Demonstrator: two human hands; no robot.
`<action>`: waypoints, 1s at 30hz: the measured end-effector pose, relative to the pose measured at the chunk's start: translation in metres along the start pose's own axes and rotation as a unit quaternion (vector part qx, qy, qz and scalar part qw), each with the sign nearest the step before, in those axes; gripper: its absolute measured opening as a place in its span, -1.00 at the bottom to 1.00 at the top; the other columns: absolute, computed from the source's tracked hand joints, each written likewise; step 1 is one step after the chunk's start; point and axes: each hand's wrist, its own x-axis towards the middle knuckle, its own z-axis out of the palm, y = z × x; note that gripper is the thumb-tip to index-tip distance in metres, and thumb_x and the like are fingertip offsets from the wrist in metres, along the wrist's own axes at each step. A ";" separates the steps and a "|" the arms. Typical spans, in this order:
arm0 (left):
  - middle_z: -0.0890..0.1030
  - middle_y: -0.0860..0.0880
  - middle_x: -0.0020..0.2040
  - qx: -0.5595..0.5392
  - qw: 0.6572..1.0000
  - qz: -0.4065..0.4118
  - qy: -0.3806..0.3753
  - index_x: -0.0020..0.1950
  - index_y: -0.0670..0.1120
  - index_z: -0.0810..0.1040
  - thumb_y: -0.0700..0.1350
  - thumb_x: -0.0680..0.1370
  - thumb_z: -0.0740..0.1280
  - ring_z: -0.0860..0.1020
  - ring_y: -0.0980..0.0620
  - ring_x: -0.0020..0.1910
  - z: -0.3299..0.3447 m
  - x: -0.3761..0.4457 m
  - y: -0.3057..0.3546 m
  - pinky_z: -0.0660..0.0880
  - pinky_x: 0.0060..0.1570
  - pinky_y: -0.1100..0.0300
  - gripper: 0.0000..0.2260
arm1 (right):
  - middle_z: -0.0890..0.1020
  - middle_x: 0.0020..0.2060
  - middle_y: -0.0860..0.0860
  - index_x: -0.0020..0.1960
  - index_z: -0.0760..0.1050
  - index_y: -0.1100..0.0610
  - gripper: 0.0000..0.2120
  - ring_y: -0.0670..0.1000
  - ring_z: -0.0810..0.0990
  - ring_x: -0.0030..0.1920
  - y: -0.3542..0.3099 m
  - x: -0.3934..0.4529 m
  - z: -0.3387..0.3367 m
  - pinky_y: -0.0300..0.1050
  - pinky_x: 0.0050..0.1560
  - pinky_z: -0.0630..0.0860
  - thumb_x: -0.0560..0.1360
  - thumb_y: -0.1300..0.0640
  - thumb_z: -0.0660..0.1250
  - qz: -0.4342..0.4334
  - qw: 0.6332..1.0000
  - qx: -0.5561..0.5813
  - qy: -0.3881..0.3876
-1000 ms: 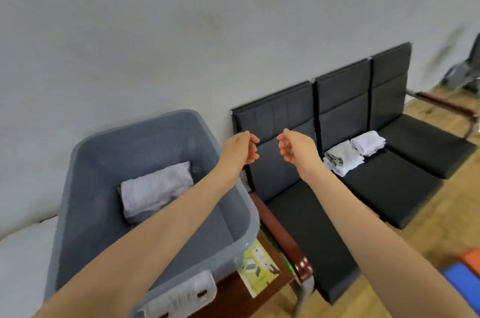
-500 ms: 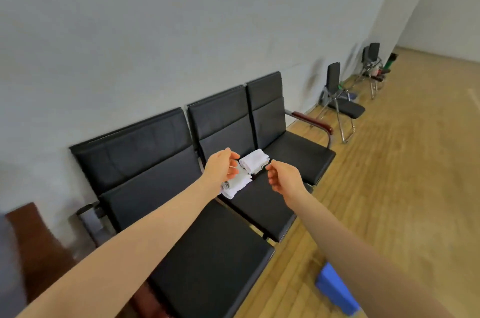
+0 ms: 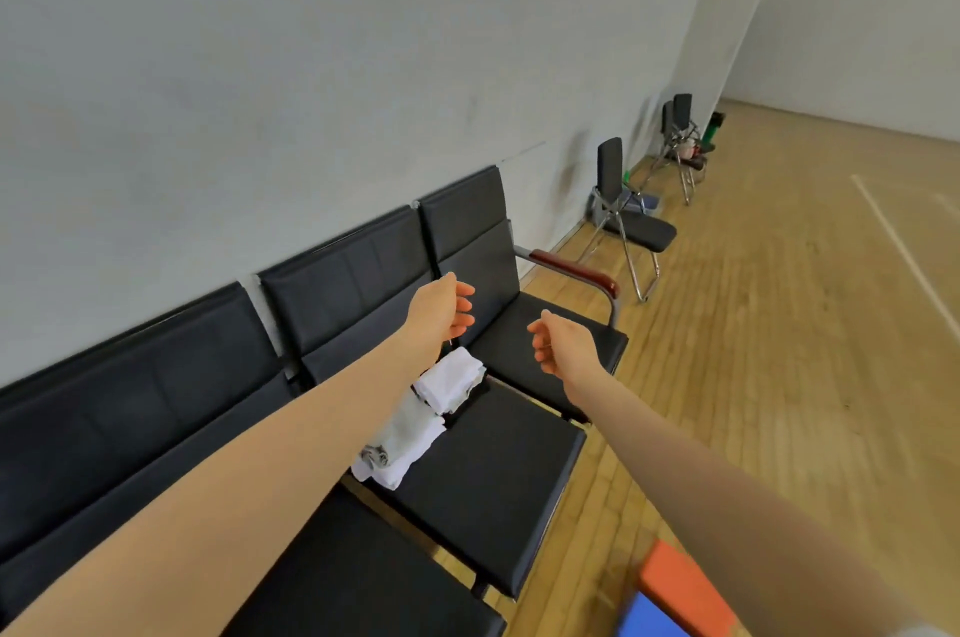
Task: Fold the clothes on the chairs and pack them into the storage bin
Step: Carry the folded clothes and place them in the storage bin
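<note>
A moment ago my hands were right over the white folded clothes; now both have moved up and to the right, and the clothes show below my left arm. The view has swung too, so I see more of the far chairs and the wood floor (image 3: 779, 376). My left hand (image 3: 441, 311) hangs in the air in front of the back of the third seat (image 3: 545, 340), with its fingers (image 3: 462, 306) loosely curled and holding nothing. My right hand (image 3: 563, 345) hangs over that same seat, its fingers (image 3: 540, 348) loosely curled and empty too. The two hands are near each other but not touching. The small white folded cloth (image 3: 451, 384) lies on the middle seat (image 3: 493, 470), just below my left hand and apart from it. The bigger white and grey folded cloth (image 3: 400, 444) lies touching it on the near side, partly hidden by my left arm. Neither hand touches the clothes. The storage bin is not in my sight now. A brown armrest (image 3: 574, 267) sits past my hands, and a folding chair (image 3: 623, 215) stands by the grey wall (image 3: 311, 64).
</note>
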 end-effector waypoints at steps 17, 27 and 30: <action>0.47 -0.03 -0.27 0.012 0.996 -0.059 0.073 -0.15 -0.09 0.51 -0.07 0.65 0.11 0.46 0.05 -0.33 0.009 0.238 -0.005 0.43 -0.26 0.24 -0.73 | 0.49 -0.39 0.02 -0.19 0.51 0.15 -0.72 -0.06 0.42 -0.40 -0.018 0.256 0.052 -0.21 -0.37 0.34 0.62 0.08 0.17 0.065 0.996 -0.031 -0.047; 0.49 -0.02 -0.28 -0.015 0.972 -0.119 0.201 -0.12 -0.10 0.50 -0.05 0.66 0.10 0.47 0.06 -0.34 0.060 0.385 -0.064 0.43 -0.30 0.24 -0.73 | 0.46 -0.39 0.04 -0.17 0.50 0.18 -0.72 -0.05 0.38 -0.41 0.010 0.458 0.089 -0.21 -0.39 0.30 0.63 0.10 0.15 0.070 0.975 -0.114 -0.179; 0.48 -0.03 -0.29 -0.021 0.952 -0.150 0.266 -0.19 -0.08 0.49 -0.06 0.65 0.11 0.46 0.05 -0.35 0.075 0.433 -0.089 0.40 -0.34 0.24 -0.72 | 0.47 -0.40 0.03 -0.19 0.50 0.18 -0.71 -0.05 0.40 -0.41 0.028 0.517 0.094 -0.21 -0.39 0.32 0.64 0.10 0.15 0.073 0.954 -0.172 -0.234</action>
